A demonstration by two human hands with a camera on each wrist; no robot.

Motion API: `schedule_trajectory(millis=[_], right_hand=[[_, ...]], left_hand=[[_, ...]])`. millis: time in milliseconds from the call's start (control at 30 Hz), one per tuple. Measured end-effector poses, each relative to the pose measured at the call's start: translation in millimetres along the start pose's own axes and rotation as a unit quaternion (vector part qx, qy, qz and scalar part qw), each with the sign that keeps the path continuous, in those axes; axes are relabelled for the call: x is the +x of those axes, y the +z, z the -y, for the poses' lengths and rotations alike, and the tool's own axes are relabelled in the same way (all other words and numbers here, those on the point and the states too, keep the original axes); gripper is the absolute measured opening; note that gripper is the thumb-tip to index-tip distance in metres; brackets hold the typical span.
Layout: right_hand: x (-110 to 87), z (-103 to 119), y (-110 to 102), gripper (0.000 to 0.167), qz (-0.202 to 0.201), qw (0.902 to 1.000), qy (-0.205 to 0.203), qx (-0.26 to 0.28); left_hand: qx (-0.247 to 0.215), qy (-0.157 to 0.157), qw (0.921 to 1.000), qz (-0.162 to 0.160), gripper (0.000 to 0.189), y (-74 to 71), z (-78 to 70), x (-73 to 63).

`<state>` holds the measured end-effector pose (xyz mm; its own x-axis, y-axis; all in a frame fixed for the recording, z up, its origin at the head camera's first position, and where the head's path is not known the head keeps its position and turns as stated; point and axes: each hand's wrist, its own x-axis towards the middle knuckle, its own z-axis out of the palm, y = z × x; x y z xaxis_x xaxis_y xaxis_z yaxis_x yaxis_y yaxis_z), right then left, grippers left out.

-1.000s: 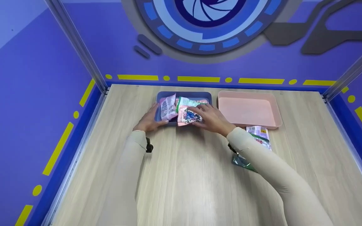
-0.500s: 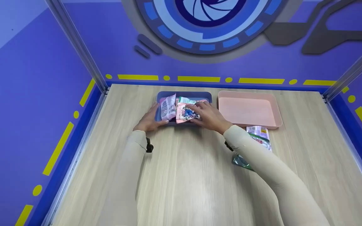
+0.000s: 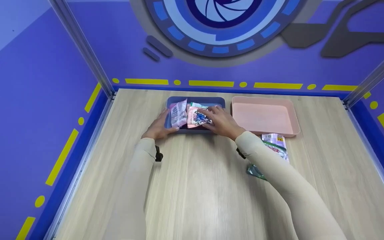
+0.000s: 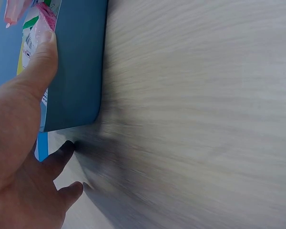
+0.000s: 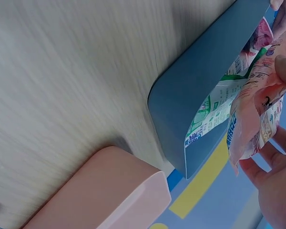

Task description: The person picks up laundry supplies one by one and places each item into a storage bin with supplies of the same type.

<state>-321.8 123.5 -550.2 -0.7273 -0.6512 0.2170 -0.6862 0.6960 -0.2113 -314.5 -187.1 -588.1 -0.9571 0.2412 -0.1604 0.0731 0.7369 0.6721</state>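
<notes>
My right hand (image 3: 224, 122) pinches a pink snack packet (image 3: 197, 117) with a dark blue picture, held over the blue-grey tray (image 3: 212, 100). In the right wrist view this pink packet (image 5: 257, 102) is tilted above the tray's rim, thumb on one face and fingers behind. My left hand (image 3: 158, 126) lies against the tray's left end with its fingers extended. The left wrist view has its thumb at the tray rim, by a packet, and other fingers apart outside the wall. A pink-purple packet (image 3: 178, 114) leans in the tray's left part; a green-and-white packet (image 5: 217, 105) lies under the held one.
A pink tray (image 3: 292, 113) stands right of the blue-grey one. In front of it lie a purple-and-white packet (image 3: 273, 141) and a green packet (image 3: 255, 171), both partly behind my right sleeve. Blue-purple panels (image 3: 212, 73) rise behind and beside the wooden table (image 3: 195, 186).
My right hand has moved the pink packet slightly away from me, from across the tray's front rim to over its inside. The left hand has stayed put.
</notes>
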Motion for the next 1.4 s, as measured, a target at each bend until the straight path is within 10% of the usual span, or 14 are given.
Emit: schedule_trajectory(millis=[1400], right_hand=[[5.2,-0.7,21.0,0.06,0.021,0.9998,0.001,-0.005]], left_hand=[[-0.001,-0.009,0.9999,0.005,0.102,0.8,-0.8,-0.5]])
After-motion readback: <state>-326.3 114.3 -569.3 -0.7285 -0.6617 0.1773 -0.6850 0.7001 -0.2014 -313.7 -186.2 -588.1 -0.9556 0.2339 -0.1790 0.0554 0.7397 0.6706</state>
